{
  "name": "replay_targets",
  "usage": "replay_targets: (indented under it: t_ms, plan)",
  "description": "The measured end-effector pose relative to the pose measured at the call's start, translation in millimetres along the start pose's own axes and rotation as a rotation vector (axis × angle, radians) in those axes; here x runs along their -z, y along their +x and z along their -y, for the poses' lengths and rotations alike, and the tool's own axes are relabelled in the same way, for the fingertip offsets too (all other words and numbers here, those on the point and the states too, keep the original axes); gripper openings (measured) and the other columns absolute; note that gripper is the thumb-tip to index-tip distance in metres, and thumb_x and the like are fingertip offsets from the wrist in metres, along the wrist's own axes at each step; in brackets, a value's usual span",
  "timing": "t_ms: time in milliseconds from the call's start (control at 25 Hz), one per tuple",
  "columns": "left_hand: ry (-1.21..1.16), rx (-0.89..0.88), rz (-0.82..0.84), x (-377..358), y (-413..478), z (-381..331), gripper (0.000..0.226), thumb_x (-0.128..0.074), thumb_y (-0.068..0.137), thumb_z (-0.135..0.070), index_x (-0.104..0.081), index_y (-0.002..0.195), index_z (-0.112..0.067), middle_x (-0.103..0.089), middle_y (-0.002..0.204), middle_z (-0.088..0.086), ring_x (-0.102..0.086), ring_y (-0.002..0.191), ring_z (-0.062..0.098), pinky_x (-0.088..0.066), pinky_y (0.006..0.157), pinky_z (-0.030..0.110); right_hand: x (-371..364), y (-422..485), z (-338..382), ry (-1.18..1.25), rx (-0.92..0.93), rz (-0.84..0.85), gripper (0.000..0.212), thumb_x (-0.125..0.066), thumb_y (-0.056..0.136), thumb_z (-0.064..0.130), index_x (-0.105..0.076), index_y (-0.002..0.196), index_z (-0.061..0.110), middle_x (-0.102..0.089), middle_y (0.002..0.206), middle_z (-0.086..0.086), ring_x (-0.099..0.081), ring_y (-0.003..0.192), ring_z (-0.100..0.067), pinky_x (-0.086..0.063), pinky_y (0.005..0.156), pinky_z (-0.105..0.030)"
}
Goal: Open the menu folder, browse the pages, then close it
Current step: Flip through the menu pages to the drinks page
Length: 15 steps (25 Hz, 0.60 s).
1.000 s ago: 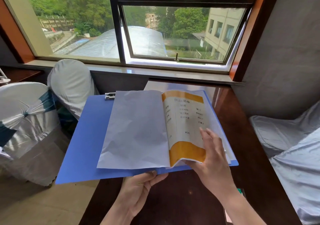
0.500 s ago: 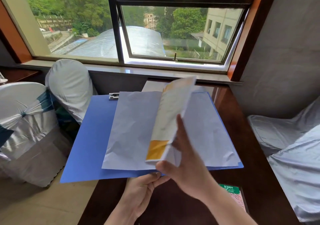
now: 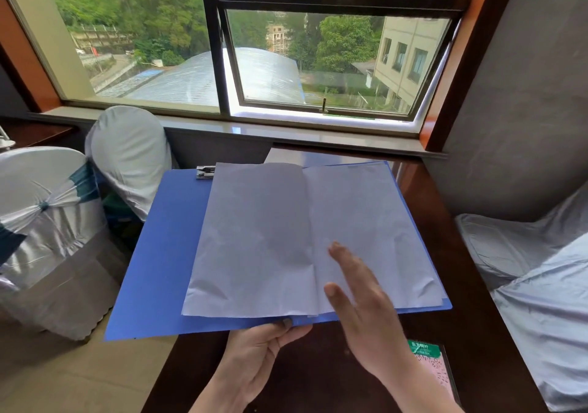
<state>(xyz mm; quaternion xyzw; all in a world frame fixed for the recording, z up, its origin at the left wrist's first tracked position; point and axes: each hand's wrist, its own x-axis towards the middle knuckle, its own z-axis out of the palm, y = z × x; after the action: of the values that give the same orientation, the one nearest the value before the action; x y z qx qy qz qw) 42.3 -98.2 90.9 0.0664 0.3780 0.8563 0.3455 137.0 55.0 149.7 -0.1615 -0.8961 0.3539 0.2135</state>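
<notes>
A blue menu folder [image 3: 159, 253] lies open over the left edge of a dark wooden table [image 3: 445, 333], its left cover hanging past the edge. Both visible pages [image 3: 261, 237] are blank white sheets, slightly creased. A metal clip [image 3: 205, 171] sits at the folder's top left. My left hand [image 3: 257, 358] pinches the folder's near edge at the spine from below. My right hand [image 3: 362, 311] hovers flat with fingers spread above the lower right page, holding nothing.
Two chairs in white covers [image 3: 127, 155] stand left of the table, and more covered seats [image 3: 534, 269] at the right. A green and pink card [image 3: 429, 361] lies on the table near my right wrist. A window sill [image 3: 286, 132] runs behind the table.
The orange-banded page that my right hand lifted has been turned over to the left and lies flat. My right hand has let go of it and drawn back over the right page.
</notes>
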Motion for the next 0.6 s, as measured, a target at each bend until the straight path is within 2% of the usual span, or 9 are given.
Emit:
replay_targets:
  t_ms: [80,160,280,360,440,520,600]
  plan:
    - [-0.013,-0.008,-0.032,4,2,-3,0.066,-0.058,0.071,0.023,-0.057,0.129,-0.009,-0.069,0.122,0.021,-0.068,0.106,0.045,-0.062,0.072,0.052,15,-6,-14,-0.054,-0.075,-0.079,0.080,-0.016,0.084,0.083,-0.025,0.152,0.042,-0.020,0.154,0.031,-0.016,0.148,0.001,-0.021,0.122,-0.031]
    - [0.005,-0.012,-0.031,7,2,-4,0.067,-0.057,0.073,0.024,-0.055,0.132,-0.008,-0.067,0.124,0.023,-0.067,0.107,0.046,-0.061,0.072,0.051,25,-12,-26,-0.154,-0.134,-0.097,0.091,-0.009,0.080,0.087,-0.028,0.153,0.036,-0.025,0.161,0.016,-0.014,0.152,-0.007,-0.019,0.122,-0.036]
    - [0.003,-0.012,-0.033,6,5,-4,0.068,-0.056,0.073,0.025,-0.055,0.132,-0.008,-0.066,0.125,0.024,-0.066,0.109,0.047,-0.061,0.073,0.052,33,-19,-35,-0.446,-0.173,-0.130,0.090,-0.015,0.085,0.079,-0.041,0.151,0.024,-0.038,0.160,-0.009,-0.023,0.152,-0.028,-0.019,0.124,-0.049]
    - [-0.027,-0.012,-0.030,5,7,-3,0.067,-0.057,0.072,0.024,-0.056,0.131,-0.007,-0.068,0.121,0.023,-0.067,0.107,0.047,-0.061,0.072,0.051,35,-21,-36,-0.637,-0.200,-0.120,0.087,-0.018,0.089,0.075,-0.046,0.148,0.018,-0.049,0.151,-0.017,-0.031,0.148,-0.038,-0.021,0.120,-0.060]
    - [-0.054,0.002,-0.032,2,8,0,0.067,-0.059,0.068,0.022,-0.055,0.130,-0.004,-0.071,0.114,0.022,-0.070,0.102,0.044,-0.062,0.071,0.049,33,-21,-36,-0.704,-0.238,-0.072,0.093,-0.008,0.087,0.079,-0.035,0.154,0.020,-0.051,0.150,-0.017,-0.027,0.149,-0.040,-0.016,0.121,-0.062]
    - [-0.066,0.023,-0.033,-1,7,4,0.067,-0.059,0.067,0.021,-0.054,0.130,0.000,-0.074,0.106,0.021,-0.072,0.096,0.041,-0.062,0.069,0.047,26,-19,-41,-0.699,-0.253,-0.025,0.100,0.010,0.079,0.084,-0.009,0.159,0.028,-0.046,0.155,-0.014,-0.017,0.153,-0.037,-0.007,0.123,-0.059]
    - [-0.078,0.040,-0.041,-3,5,6,0.067,-0.058,0.067,0.023,-0.054,0.129,0.001,-0.074,0.105,0.021,-0.073,0.095,0.040,-0.062,0.068,0.047,19,-17,-44,-0.644,-0.251,-0.012,0.099,0.020,0.070,0.086,0.011,0.155,0.035,-0.044,0.157,-0.008,-0.011,0.154,-0.033,-0.002,0.124,-0.057]
